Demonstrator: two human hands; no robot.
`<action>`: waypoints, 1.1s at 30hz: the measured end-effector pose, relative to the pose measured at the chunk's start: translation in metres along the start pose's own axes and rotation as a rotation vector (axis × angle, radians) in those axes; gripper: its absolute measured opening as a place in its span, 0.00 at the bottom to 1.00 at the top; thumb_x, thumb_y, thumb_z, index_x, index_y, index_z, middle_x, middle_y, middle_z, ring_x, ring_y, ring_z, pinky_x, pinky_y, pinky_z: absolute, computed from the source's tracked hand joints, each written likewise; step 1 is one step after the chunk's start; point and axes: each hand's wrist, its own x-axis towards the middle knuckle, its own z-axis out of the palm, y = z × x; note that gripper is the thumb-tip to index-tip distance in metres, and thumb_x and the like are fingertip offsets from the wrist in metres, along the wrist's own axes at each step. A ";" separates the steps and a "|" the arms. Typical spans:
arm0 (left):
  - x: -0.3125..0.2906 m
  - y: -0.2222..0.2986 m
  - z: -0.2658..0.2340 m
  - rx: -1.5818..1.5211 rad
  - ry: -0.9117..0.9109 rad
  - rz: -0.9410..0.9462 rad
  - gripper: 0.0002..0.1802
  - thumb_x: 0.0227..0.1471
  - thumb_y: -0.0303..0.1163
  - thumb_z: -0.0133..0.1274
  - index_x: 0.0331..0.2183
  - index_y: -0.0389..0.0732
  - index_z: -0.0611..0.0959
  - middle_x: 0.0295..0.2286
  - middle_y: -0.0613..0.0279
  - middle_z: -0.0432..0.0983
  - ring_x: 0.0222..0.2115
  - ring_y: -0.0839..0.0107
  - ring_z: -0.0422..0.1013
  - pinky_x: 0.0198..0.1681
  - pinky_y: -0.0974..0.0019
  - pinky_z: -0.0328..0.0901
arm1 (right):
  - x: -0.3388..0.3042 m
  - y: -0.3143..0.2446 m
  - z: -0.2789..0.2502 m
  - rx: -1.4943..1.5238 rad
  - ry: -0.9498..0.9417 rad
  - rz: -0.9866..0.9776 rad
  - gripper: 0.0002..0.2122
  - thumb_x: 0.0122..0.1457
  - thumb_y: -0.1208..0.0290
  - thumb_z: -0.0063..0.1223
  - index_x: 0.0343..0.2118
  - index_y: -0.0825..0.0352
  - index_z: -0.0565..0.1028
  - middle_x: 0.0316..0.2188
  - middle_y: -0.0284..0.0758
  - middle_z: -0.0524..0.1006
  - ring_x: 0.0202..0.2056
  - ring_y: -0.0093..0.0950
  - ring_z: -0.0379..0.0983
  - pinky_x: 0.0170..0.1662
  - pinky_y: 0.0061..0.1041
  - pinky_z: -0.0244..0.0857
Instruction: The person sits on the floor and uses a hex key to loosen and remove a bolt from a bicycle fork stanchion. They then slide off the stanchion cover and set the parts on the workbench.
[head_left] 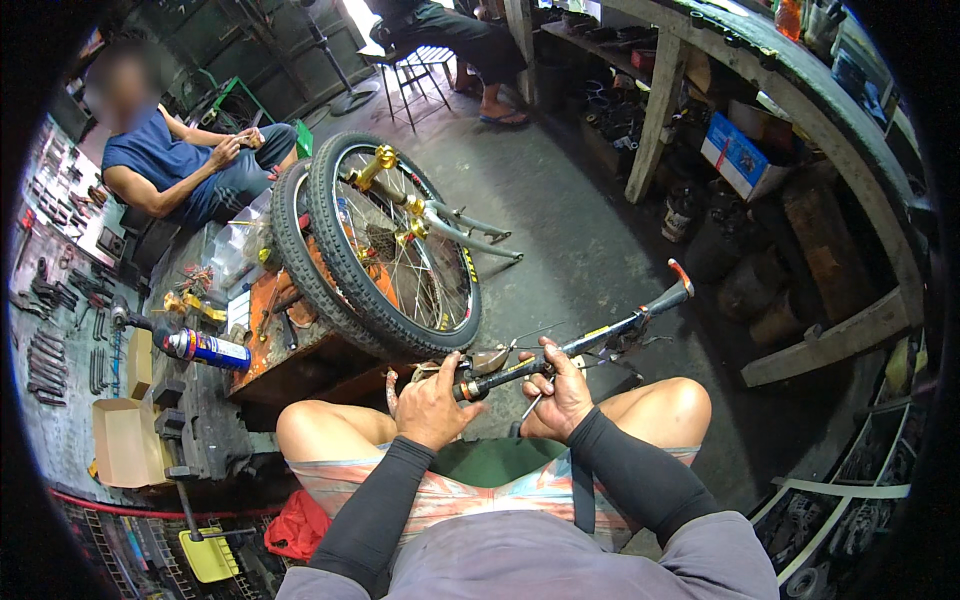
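Observation:
A black bicycle handlebar point(622, 327) with a red-orange end lies slantwise above my lap, with thin cables and lever parts along it. My left hand point(432, 405) is closed over its left part, beside a round clamp-like piece, and hides much of what is there. Farther right, my right hand point(562, 393) grips the bar with the thumb on top. A thin metal rod with a dark end point(517, 428) sticks out below the right hand's fingers; its kind is unclear. Beyond my hands, two bicycle wheels point(330, 250) lean together by a gold-and-grey fork point(440, 220).
An orange-topped low bench point(262, 335) carries a blue spray can point(208, 350) and small parts. Tools cover the left board point(50, 340), near an open cardboard box point(128, 440). A seated person point(190, 160) handles something small. A wooden workbench point(655, 120) stands at right.

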 end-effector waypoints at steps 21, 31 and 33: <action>0.000 -0.004 0.008 -0.133 -0.072 -0.162 0.49 0.43 0.64 0.77 0.59 0.47 0.82 0.33 0.53 0.89 0.37 0.52 0.86 0.51 0.46 0.74 | -0.003 -0.001 0.003 -0.034 -0.036 -0.051 0.14 0.74 0.65 0.60 0.59 0.54 0.74 0.46 0.44 0.83 0.19 0.16 0.61 0.31 0.25 0.64; -0.005 -0.014 0.015 -0.168 -0.058 -0.199 0.42 0.52 0.67 0.71 0.54 0.44 0.85 0.33 0.50 0.89 0.37 0.50 0.86 0.44 0.49 0.76 | 0.000 0.000 0.007 -0.080 -0.065 -0.066 0.16 0.73 0.65 0.60 0.60 0.54 0.73 0.46 0.44 0.83 0.19 0.16 0.61 0.30 0.26 0.65; -0.005 -0.012 0.013 -0.169 -0.062 -0.196 0.41 0.52 0.66 0.71 0.54 0.44 0.85 0.33 0.50 0.89 0.37 0.50 0.86 0.44 0.49 0.76 | 0.001 0.001 0.004 -0.077 -0.060 -0.062 0.16 0.73 0.65 0.60 0.60 0.54 0.73 0.46 0.44 0.83 0.19 0.16 0.61 0.31 0.26 0.65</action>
